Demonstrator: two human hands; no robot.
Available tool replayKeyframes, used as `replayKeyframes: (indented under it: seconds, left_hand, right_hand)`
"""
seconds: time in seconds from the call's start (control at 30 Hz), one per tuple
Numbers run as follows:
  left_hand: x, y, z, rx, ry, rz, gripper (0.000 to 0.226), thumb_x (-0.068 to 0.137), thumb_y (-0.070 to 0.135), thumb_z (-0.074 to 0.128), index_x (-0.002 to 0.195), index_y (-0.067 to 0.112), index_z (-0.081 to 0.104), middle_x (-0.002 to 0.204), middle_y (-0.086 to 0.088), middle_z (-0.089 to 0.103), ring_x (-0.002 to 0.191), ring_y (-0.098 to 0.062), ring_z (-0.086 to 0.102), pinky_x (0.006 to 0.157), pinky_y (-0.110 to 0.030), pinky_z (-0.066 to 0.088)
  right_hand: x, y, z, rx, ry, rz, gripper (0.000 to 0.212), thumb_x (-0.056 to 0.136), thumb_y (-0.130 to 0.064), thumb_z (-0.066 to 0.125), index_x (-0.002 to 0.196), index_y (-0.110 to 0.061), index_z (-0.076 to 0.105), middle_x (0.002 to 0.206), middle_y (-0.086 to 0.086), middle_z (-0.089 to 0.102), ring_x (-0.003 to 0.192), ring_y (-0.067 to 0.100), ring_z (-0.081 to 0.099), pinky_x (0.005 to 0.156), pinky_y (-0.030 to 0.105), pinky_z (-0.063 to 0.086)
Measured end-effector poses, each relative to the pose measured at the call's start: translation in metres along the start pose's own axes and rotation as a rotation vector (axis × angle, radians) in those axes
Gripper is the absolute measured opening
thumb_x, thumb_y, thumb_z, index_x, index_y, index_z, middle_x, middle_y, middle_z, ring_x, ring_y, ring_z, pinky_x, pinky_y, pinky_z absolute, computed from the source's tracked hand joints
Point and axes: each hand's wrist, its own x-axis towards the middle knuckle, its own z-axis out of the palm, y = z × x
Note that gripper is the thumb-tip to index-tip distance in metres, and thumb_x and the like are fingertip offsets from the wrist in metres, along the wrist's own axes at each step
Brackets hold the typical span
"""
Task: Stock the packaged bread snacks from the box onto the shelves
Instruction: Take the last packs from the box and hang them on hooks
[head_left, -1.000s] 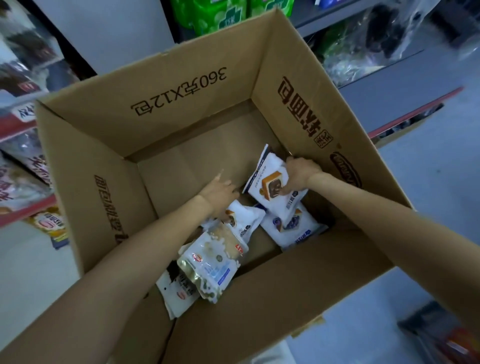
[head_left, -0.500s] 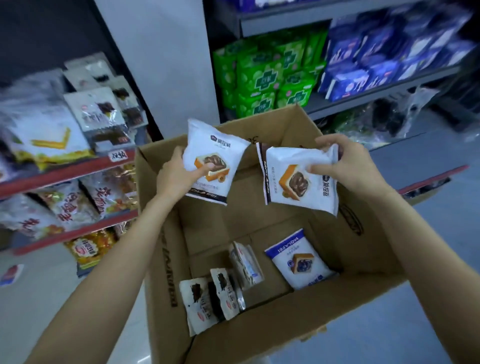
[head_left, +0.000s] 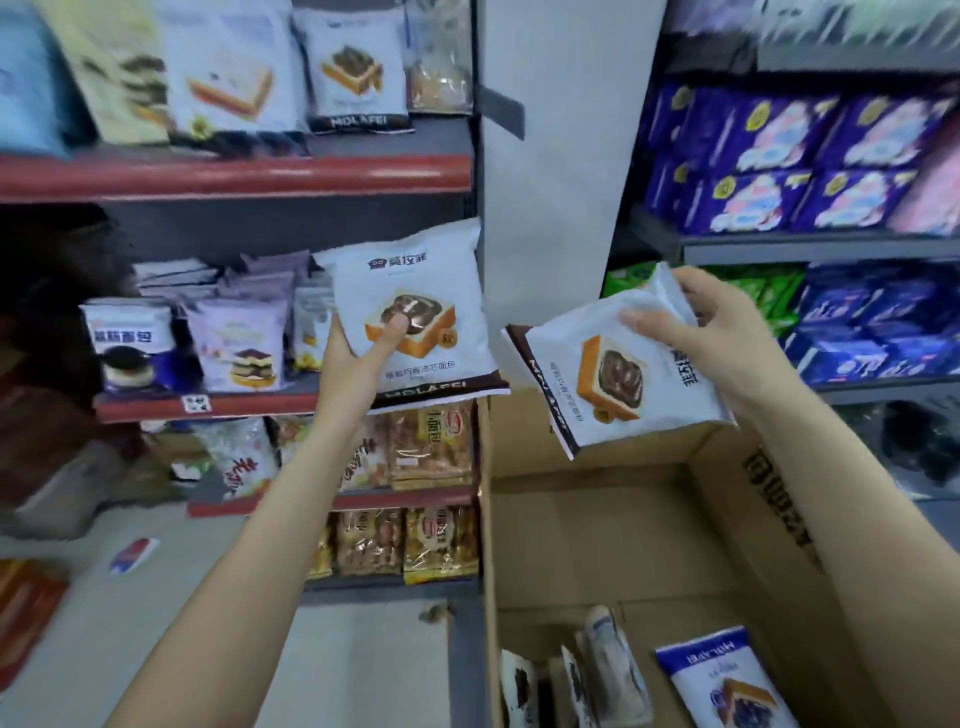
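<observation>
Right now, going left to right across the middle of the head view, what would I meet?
Tiramisu-picture packet on the shelf → left hand → the upright bread packet it holds → tilted bread packet → right hand → blue packs on the far shelf.

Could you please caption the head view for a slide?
Each hand, left and right, holds a bread pack above the box.

We stood in a small shop. Red-edged shelves (head_left: 234, 174) on our left carried rows of packaged bread and cakes (head_left: 236, 343), with a price tag (head_left: 196, 404) on one edge. Grey shelves (head_left: 810, 249) on our right held stacked blue and purple packs (head_left: 769, 156). An open cardboard box (head_left: 623, 519) of stock sat between them.
</observation>
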Motion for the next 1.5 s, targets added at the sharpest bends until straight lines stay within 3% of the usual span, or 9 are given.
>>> replayKeyframes:
  seconds: [0.33, 0.5, 0.63, 0.77, 0.97, 1.1, 1.27, 1.4, 1.5]
  left_hand:
    - [0.078, 0.047, -0.163, 0.091, -0.004, 0.215, 0.038, 0.084, 0.038, 0.068, 0.113, 0.042, 0.044, 0.105, 0.026, 0.059, 0.088, 0.021, 0.055, 0.073, -0.008, 0.042]
    - [0.110, 0.072, -0.210, 0.152, 0.038, 0.327, 0.049, 0.082, 0.038, 0.070, 0.123, 0.036, 0.044, 0.102, 0.034, 0.057, 0.092, 0.020, 0.054, 0.072, -0.004, 0.043]
    - [0.143, 0.094, -0.225, 0.175, 0.087, 0.396, 0.058, 0.081, 0.041, 0.071, 0.129, 0.030, 0.040, 0.096, 0.036, 0.055, 0.084, 0.025, 0.052, 0.066, 0.000, 0.039]
    - [0.177, 0.109, -0.220, 0.188, 0.099, 0.441, 0.059, 0.081, 0.043, 0.070, 0.127, 0.038, 0.034, 0.103, 0.038, 0.051, 0.088, 0.026, 0.050, 0.073, -0.004, 0.039]
    - [0.223, 0.117, -0.200, 0.168, 0.148, 0.455, 0.048, 0.081, 0.040, 0.070, 0.113, 0.049, 0.036, 0.099, 0.039, 0.053, 0.086, 0.030, 0.048, 0.069, 0.003, 0.035]
    - [0.245, 0.121, -0.184, 0.211, 0.164, 0.464, 0.052, 0.082, 0.041, 0.069, 0.115, 0.048, 0.029, 0.089, 0.058, 0.046, 0.085, 0.037, 0.041, 0.067, 0.008, 0.031]
    - [0.270, 0.131, -0.150, 0.230, 0.134, 0.478, 0.059, 0.081, 0.045, 0.068, 0.130, 0.029, 0.040, 0.101, 0.036, 0.054, 0.091, 0.023, 0.051, 0.077, -0.011, 0.038]
    - [0.280, 0.140, -0.103, 0.232, 0.060, 0.494, 0.063, 0.082, 0.046, 0.067, 0.133, 0.025, 0.038, 0.101, 0.029, 0.058, 0.095, 0.013, 0.054, 0.075, -0.011, 0.040]
    - [0.288, 0.143, -0.053, 0.272, -0.010, 0.493, 0.061, 0.084, 0.046, 0.066, 0.132, 0.026, 0.034, 0.100, 0.025, 0.057, 0.092, 0.002, 0.056, 0.075, -0.022, 0.042]
  right_hand:
    - [0.054, -0.097, 0.141, 0.158, 0.000, -0.019, 0.059, 0.064, -0.044, 0.076, 0.115, -0.018, 0.059, 0.100, 0.006, 0.072, 0.083, 0.023, 0.072, 0.068, 0.033, 0.058]
    - [0.085, -0.142, 0.190, 0.068, 0.207, -0.229, 0.034, 0.068, -0.042, 0.078, 0.096, -0.033, 0.059, 0.089, -0.007, 0.072, 0.081, 0.014, 0.070, 0.069, 0.027, 0.056]
    - [0.129, -0.174, 0.198, -0.152, 0.468, -0.471, 0.035, 0.083, -0.035, 0.070, 0.110, -0.017, 0.059, 0.095, -0.002, 0.064, 0.076, 0.003, 0.053, 0.067, 0.008, 0.040]
    - [0.192, -0.196, 0.193, -0.330, 0.595, -0.586, 0.038, 0.086, -0.039, 0.065, 0.115, -0.016, 0.056, 0.092, 0.003, 0.065, 0.078, 0.021, 0.056, 0.066, 0.027, 0.034]
    - [0.308, -0.201, 0.192, -0.744, 0.311, -0.645, 0.037, 0.086, -0.042, 0.064, 0.114, -0.018, 0.060, 0.099, 0.009, 0.069, 0.090, 0.033, 0.061, 0.073, 0.035, 0.042]
    - [0.370, -0.195, 0.212, -0.872, 0.095, -0.671, 0.040, 0.086, -0.041, 0.066, 0.117, -0.017, 0.062, 0.103, 0.008, 0.071, 0.094, 0.032, 0.063, 0.074, 0.032, 0.039]
    - [0.413, -0.180, 0.220, -0.927, 0.092, -0.585, 0.052, 0.086, -0.040, 0.065, 0.133, -0.020, 0.051, 0.121, 0.007, 0.065, 0.112, 0.030, 0.057, 0.095, 0.040, 0.039]
    - [0.407, -0.157, 0.187, -0.617, 0.101, -0.529, 0.043, 0.091, -0.029, 0.060, 0.132, -0.016, 0.053, 0.130, 0.004, 0.058, 0.124, 0.024, 0.048, 0.103, 0.031, 0.033]
    - [0.380, -0.136, 0.166, -0.147, 0.075, -0.317, 0.038, 0.097, -0.046, 0.041, 0.120, -0.023, 0.060, 0.122, -0.007, 0.062, 0.113, 0.010, 0.057, 0.094, 0.023, 0.042]
